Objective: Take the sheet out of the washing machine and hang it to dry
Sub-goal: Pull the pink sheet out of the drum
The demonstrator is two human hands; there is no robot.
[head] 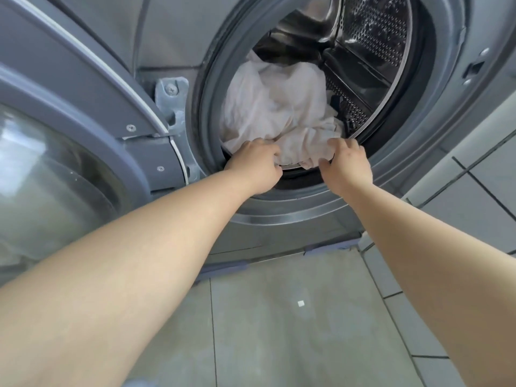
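A crumpled white sheet lies bunched in the steel drum of a grey front-loading washing machine. Its lower edge spills over the dark rubber door seal. My left hand grips the sheet's lower left fold at the drum's mouth. My right hand pinches the lower right fold, thumb under the cloth. Both forearms reach in from the bottom of the view.
The machine's round glass door stands swung open on the left, close to my left arm. Grey floor tiles lie below the machine. A tiled wall rises on the right.
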